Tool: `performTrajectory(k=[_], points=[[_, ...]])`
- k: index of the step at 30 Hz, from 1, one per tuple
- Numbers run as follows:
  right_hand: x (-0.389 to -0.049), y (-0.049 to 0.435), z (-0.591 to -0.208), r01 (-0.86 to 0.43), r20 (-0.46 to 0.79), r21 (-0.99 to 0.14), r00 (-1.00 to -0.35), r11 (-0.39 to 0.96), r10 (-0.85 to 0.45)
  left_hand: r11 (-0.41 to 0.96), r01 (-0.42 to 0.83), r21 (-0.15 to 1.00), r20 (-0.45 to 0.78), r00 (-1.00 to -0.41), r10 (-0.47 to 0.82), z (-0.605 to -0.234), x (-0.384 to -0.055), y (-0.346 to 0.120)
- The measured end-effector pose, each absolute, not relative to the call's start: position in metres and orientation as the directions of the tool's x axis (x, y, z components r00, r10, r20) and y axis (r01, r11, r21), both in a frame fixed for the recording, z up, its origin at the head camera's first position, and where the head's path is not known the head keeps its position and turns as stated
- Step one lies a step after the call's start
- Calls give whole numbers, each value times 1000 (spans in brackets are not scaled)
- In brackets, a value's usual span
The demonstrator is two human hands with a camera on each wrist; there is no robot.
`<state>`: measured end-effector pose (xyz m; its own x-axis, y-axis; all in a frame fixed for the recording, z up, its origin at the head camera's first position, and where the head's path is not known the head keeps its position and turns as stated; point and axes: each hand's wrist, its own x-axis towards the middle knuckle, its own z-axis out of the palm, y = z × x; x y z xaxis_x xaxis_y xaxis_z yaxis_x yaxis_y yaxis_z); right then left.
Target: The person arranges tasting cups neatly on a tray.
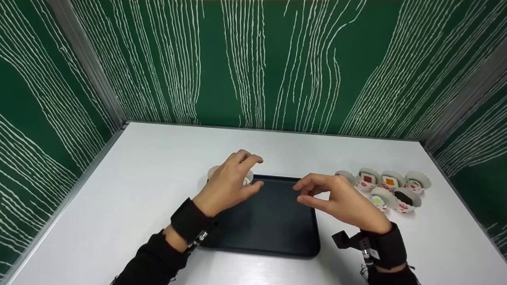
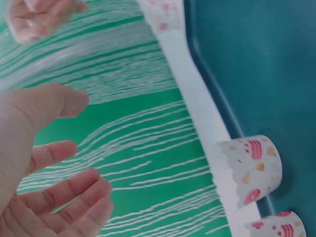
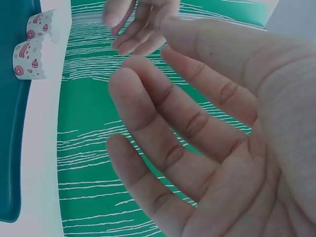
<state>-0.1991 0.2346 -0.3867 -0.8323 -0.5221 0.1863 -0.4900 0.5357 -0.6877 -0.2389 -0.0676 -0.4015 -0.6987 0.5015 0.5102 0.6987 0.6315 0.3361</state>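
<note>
The left fingers [image 1: 249, 161] are parted, thumb well away from the forefinger, with nothing between them. The right fingers [image 1: 311, 180] bend loosely, the thumb near the forefinger but apart from it, also holding nothing. The left hand [image 1: 227, 182] is over the far left part of a dark tray [image 1: 269, 241]; the right hand [image 1: 338, 196] is by its right edge. Under the left hand, two paper cups [image 1: 214, 170] seem to stand in the tray's far left corner, though the hand hides much of them. Beyond the right hand, more patterned cups [image 1: 390, 185] cluster on the worktop [image 1: 289, 158], some with red, orange or yellow-green centred pieces. Each cup probably keeps its piece upright and separate; the flat tray, set between both arms, lies within easy reach of either hand.
</note>
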Motion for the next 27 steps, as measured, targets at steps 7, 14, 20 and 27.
performTrajectory(k=[7, 14, 20, 27], points=[[-200, 235, -387, -488, 187, -689, -833, 536, -520, 631, 706, 322, 579, -674, 459, -399, -217, -72], [-200, 235, -388, -492, 190, -688, -832, 534, -521, 619, 704, 347, 581, -680, 448, -401, -200, -78], [-199, 236, -388, -487, 190, -687, -836, 539, -514, 603, 709, 365, 572, -682, 456, -402, -195, -81], [-200, 236, -388, -482, 184, -690, -838, 540, -513, 608, 703, 369, 550, -692, 467, -405, -191, -84]])
